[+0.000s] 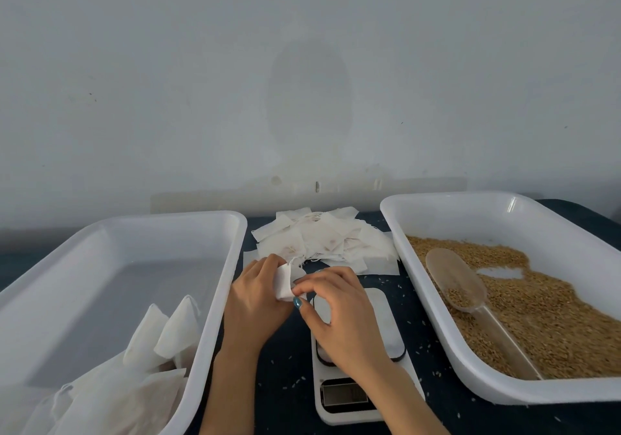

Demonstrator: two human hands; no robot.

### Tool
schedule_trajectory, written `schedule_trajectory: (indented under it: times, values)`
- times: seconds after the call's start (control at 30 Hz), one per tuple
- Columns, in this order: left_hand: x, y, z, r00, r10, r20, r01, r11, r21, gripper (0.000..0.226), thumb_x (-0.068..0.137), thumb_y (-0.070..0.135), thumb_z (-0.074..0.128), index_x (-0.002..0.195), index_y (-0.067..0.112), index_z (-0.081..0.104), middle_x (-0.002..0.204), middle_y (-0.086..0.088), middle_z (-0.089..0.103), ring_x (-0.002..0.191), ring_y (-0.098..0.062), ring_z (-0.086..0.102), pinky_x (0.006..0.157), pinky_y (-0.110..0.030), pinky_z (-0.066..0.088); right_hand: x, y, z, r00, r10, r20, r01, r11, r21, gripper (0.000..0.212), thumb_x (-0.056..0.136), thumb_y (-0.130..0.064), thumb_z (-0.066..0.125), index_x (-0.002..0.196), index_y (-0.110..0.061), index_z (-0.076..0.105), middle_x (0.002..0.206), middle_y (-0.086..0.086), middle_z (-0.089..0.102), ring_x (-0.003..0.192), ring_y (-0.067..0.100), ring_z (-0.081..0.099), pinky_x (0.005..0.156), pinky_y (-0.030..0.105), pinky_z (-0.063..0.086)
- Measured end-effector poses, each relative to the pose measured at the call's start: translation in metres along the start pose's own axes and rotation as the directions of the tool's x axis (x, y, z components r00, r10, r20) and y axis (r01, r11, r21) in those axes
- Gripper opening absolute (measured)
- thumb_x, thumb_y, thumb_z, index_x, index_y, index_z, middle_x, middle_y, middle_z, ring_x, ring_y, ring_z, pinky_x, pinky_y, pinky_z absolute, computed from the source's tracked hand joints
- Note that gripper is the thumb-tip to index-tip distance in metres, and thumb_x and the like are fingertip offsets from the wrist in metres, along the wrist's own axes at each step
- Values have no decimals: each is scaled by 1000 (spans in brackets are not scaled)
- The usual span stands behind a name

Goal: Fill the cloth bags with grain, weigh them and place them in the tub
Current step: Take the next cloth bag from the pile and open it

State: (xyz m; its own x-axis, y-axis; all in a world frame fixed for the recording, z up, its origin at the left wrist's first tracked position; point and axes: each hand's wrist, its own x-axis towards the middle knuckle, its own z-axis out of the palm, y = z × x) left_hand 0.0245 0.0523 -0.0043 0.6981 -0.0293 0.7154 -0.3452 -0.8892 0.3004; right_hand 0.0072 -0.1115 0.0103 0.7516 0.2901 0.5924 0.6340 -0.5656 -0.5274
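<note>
A person's left hand and right hand meet over the middle of a dark blue surface, above the far end of a white digital kitchen scale. Between them they hold a small white cloth bag. The left fingers curl round its far side, and the right fingers pinch its near edge. The bag is raised off the surface, just in front of a loose pile of empty white cloth bags that lies at the back between the two tubs. A thin drawstring trails from the top of the held bag. Whether it holds any grain cannot be told.

To the left sits a long white plastic tub. Several filled white cloth bags rest at its near end, two of them standing with their corners pointing up.

To the right sits a second white plastic tub, partly covered with golden-brown grain. A translucent plastic scoop lies on the grain with a few kernels in its bowl and its handle pointing toward the near edge.

The scale's display faces the person, but its reading is too blurred to make out. Stray pale grains dot the surface around the scale.
</note>
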Motion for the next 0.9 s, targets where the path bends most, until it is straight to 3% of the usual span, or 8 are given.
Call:
schedule_trajectory:
  times: [0.1, 0.23, 0.33, 0.4, 0.53, 0.6, 0.77, 0.9]
  values:
    - [1, 7, 3, 998, -54, 29, 55, 998, -28, 30, 63, 1, 79, 84, 9, 59, 68, 4, 55, 56, -11, 45, 52, -9, 28, 2, -18, -25, 998, -23, 65, 27, 997, -70, 26, 89, -31, 65, 115, -34, 65, 113, -22, 60, 117, -1, 44, 98, 22, 43]
    - [3, 17, 8, 989, -124, 77, 131, 987, -89, 26, 72, 16, 75, 91, 16, 58, 74, 13, 57, 60, -15, 56, 50, -26, 49, 2, -31, -96, 994, -101, 31, 105, 971, -217, 30, 88, -55, 48, 115, -46, 56, 110, -33, 56, 105, -14, 48, 79, 6, 38]
    - [3, 22, 11, 979, -170, 114, 182, 978, -106, 28, 74, 19, 77, 95, 21, 58, 79, 14, 61, 69, -12, 60, 61, -31, 55, 6, -7, -160, 981, 165, 98, -115, 914, -389, 20, 88, -56, 50, 103, -46, 58, 98, -32, 60, 89, -14, 55, 66, 6, 38]
    - [3, 26, 13, 975, -180, 132, 196, 973, -119, 26, 75, 21, 75, 96, 21, 59, 80, 14, 61, 71, -13, 60, 64, -32, 55, 2, 24, -188, 887, 419, 193, -226, 760, -610, 17, 92, -53, 51, 99, -37, 53, 93, -19, 61, 80, -5, 60, 62, 13, 48]
    - [3, 32, 16, 977, -161, 143, 179, 977, -119, 25, 76, 22, 73, 96, 21, 59, 81, 13, 60, 70, -14, 59, 64, -30, 52, -21, 80, -197, 558, 766, 320, -143, 468, -872, 36, 92, -63, 51, 88, -28, 50, 82, -9, 61, 65, 1, 54, 53, 14, 44]
    - [3, 34, 17, 977, -162, 139, 177, 978, -106, 26, 76, 24, 73, 97, 23, 57, 80, 14, 58, 69, -13, 56, 62, -27, 48, -27, 94, -192, 506, 790, 346, -97, 451, -887, 31, 93, -59, 52, 88, -29, 54, 83, -10, 63, 67, 2, 54, 59, 16, 47]
    - [1, 34, 18, 975, -160, 154, 175, 980, -91, 26, 77, 26, 72, 89, 26, 49, 77, 13, 55, 67, -14, 54, 59, -27, 47, -22, 96, -184, 500, 756, 422, -29, 502, -864, 36, 97, -54, 42, 75, -27, 52, 67, -10, 54, 55, 2, 49, 46, 13, 37]
    - [2, 35, 17, 973, -166, 159, 180, 980, -80, 33, 77, 26, 71, 83, 31, 40, 73, 12, 54, 64, -14, 53, 58, -27, 48, -10, 88, -192, 515, 743, 428, -109, 552, -827, 15, 99, -45, 49, 94, -34, 40, 87, -5, 65, 68, 4, 69, 60, 17, 57]
